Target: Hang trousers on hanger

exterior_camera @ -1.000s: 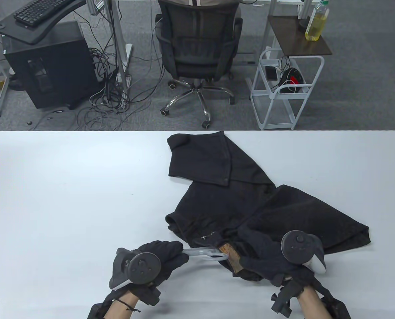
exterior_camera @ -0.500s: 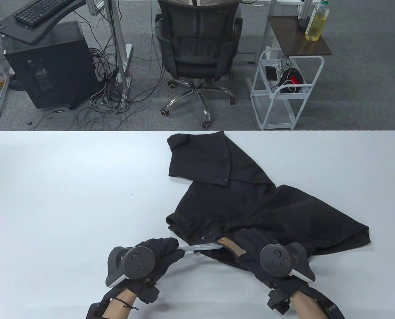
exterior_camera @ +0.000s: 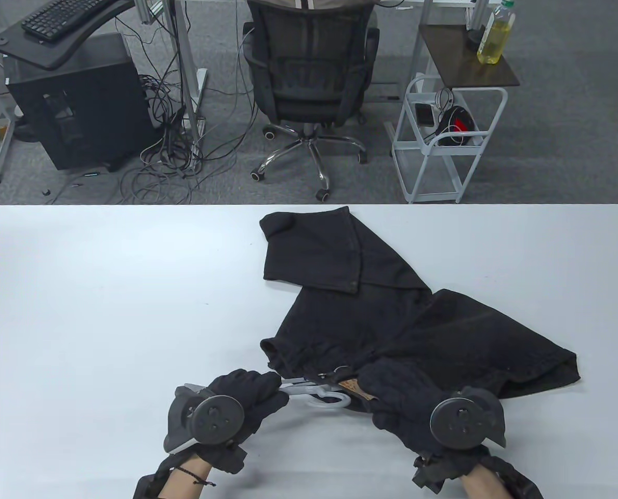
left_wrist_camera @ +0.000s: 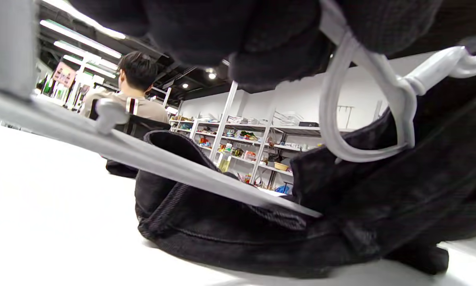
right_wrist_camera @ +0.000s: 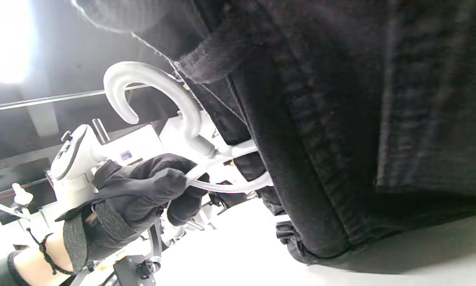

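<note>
Black trousers point(exterior_camera: 386, 317) lie crumpled on the white table point(exterior_camera: 106, 301), waistband toward the front edge. A white plastic hanger point(exterior_camera: 319, 393) lies at the waistband, its hook curving out near the tan waist label point(exterior_camera: 351, 385). My left hand point(exterior_camera: 246, 397) grips the hanger's left end; the right wrist view shows this grip point(right_wrist_camera: 158, 186) and the hook point(right_wrist_camera: 142, 85). My right hand point(exterior_camera: 397, 400) grips the trousers' waistband point(right_wrist_camera: 285, 131) just right of the hook. In the left wrist view the hanger bar point(left_wrist_camera: 150, 157) runs into the trousers point(left_wrist_camera: 301, 222).
Beyond the table's far edge stand an office chair point(exterior_camera: 309, 78), a white wire trolley point(exterior_camera: 444, 140), a side shelf with a bottle point(exterior_camera: 496, 34) and a black computer case point(exterior_camera: 80, 109) with loose cables. Bare table lies to the left and right of the trousers.
My right hand moved left and back with the waistband, now covering part of the label. The hanger turned so its hook shows in front of the waistband. My left hand stayed nearly in place.
</note>
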{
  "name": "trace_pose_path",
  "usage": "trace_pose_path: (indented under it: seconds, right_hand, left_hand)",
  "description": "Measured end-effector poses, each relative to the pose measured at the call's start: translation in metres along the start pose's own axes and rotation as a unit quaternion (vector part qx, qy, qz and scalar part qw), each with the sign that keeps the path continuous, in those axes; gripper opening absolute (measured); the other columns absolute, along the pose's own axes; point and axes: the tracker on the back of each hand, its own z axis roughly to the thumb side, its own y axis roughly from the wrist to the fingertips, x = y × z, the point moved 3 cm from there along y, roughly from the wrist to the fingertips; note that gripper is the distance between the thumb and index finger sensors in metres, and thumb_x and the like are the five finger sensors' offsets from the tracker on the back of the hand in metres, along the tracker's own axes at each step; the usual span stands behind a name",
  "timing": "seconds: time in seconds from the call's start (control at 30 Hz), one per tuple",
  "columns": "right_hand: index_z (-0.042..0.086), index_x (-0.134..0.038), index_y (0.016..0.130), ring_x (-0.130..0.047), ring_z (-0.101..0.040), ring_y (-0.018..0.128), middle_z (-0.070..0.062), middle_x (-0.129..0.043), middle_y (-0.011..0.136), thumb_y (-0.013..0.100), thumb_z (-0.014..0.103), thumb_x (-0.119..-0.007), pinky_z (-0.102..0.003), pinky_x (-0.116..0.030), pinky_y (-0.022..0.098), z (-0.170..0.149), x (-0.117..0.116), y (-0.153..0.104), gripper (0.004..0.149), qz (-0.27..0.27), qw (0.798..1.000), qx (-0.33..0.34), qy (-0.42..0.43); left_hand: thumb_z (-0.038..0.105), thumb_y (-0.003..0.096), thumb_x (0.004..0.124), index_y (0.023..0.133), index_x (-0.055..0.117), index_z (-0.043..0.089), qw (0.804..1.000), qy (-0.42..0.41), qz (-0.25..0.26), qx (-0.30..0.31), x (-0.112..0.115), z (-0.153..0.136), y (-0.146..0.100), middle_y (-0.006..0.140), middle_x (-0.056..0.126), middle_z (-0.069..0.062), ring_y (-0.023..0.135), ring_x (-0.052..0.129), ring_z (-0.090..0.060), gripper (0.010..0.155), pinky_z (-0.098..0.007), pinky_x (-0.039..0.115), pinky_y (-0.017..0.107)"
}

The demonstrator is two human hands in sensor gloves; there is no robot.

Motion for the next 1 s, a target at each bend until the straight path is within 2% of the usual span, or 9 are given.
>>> trace_pose_path:
  seconds: [0.2, 0.33, 0.47, 0.53, 0.67, 0.8, 0.9, 1.0]
  right_hand:
    - [0.03, -0.067, 0.098, -0.068, -0.033, 0.1, -0.001, -0.072, 0.108, 0.039, 0.051, -0.061, -0.059, -0.051, 0.072, 0.013, 0.003, -0.002, 0.062, -0.013, 0.999, 0.029, 0.013]
    - [0.03, -0.067, 0.098, -0.068, -0.032, 0.1, -0.001, -0.072, 0.108, 0.039, 0.051, -0.061, -0.059, -0.051, 0.072, 0.021, -0.007, -0.001, 0.062, 0.006, 0.999, 0.044, 0.029]
    - [0.031, -0.065, 0.099, -0.067, -0.033, 0.101, -0.001, -0.07, 0.109, 0.039, 0.053, -0.061, -0.059, -0.05, 0.072, 0.02, -0.02, 0.001, 0.064, 0.032, 0.998, 0.044, 0.033]
    - [0.031, -0.063, 0.1, -0.066, -0.033, 0.101, -0.001, -0.069, 0.109, 0.036, 0.055, -0.061, -0.059, -0.05, 0.073, 0.021, -0.023, 0.0, 0.068, 0.035, 0.998, 0.046, 0.032]
    - [0.031, -0.06, 0.1, -0.068, -0.032, 0.1, -0.001, -0.068, 0.109, 0.034, 0.057, -0.066, -0.059, -0.051, 0.072, 0.026, -0.03, 0.001, 0.071, 0.038, 0.997, 0.06, -0.007]
    - [0.032, -0.065, 0.097, -0.075, -0.032, 0.096, -0.002, -0.074, 0.106, 0.036, 0.056, -0.073, -0.058, -0.058, 0.07, 0.024, -0.034, 0.001, 0.067, 0.035, 0.998, 0.058, 0.001]
    - [0.034, -0.075, 0.09, -0.082, -0.033, 0.091, -0.001, -0.081, 0.101, 0.039, 0.053, -0.073, -0.057, -0.064, 0.068, 0.027, -0.032, 0.0, 0.054, 0.006, 0.997, 0.071, 0.007]
    - [0.033, -0.078, 0.088, -0.086, -0.032, 0.088, 0.0, -0.085, 0.098, 0.041, 0.051, -0.072, -0.056, -0.068, 0.066, 0.026, -0.025, 0.0, 0.051, -0.023, 0.997, 0.069, 0.014]
  left_hand:
    - [0.058, 0.0489, 0.069, 0.084, 0.081, 0.027, 1.0, -0.016, -0.009, -0.014, 0.005, -0.001, 0.001, 0.057, 0.098, 0.01, 0.037, 0.097, -0.016, 0.049, -0.041, 0.086, 0.032]
    - [0.058, 0.0487, 0.07, 0.085, 0.081, 0.028, 1.0, -0.02, -0.019, 0.002, 0.008, 0.006, 0.001, 0.057, 0.097, 0.01, 0.039, 0.096, -0.016, 0.048, -0.041, 0.085, 0.033]
    - [0.058, 0.0479, 0.072, 0.084, 0.082, 0.028, 0.996, -0.076, -0.032, 0.026, 0.01, 0.014, 0.002, 0.057, 0.098, 0.01, 0.039, 0.096, -0.017, 0.048, -0.041, 0.084, 0.033]
    - [0.057, 0.0476, 0.073, 0.083, 0.083, 0.028, 0.996, -0.079, -0.035, 0.026, 0.011, 0.016, 0.001, 0.056, 0.098, 0.009, 0.038, 0.096, -0.018, 0.047, -0.041, 0.084, 0.032]
    - [0.056, 0.0476, 0.073, 0.083, 0.084, 0.027, 0.995, -0.083, -0.045, 0.035, 0.014, 0.021, 0.002, 0.056, 0.099, 0.009, 0.038, 0.096, -0.018, 0.047, -0.041, 0.083, 0.032]
    - [0.056, 0.048, 0.073, 0.083, 0.083, 0.027, 0.995, -0.073, -0.051, 0.043, 0.018, 0.025, 0.002, 0.057, 0.098, 0.009, 0.038, 0.096, -0.018, 0.047, -0.041, 0.083, 0.032]
    - [0.056, 0.0483, 0.072, 0.083, 0.083, 0.027, 0.995, -0.075, -0.05, 0.042, 0.018, 0.026, 0.002, 0.057, 0.098, 0.009, 0.038, 0.096, -0.018, 0.047, -0.041, 0.084, 0.032]
    - [0.055, 0.0499, 0.07, 0.089, 0.079, 0.028, 0.995, -0.073, -0.045, 0.045, 0.013, 0.024, 0.002, 0.067, 0.097, 0.009, 0.05, 0.097, -0.02, 0.048, -0.043, 0.084, 0.042]
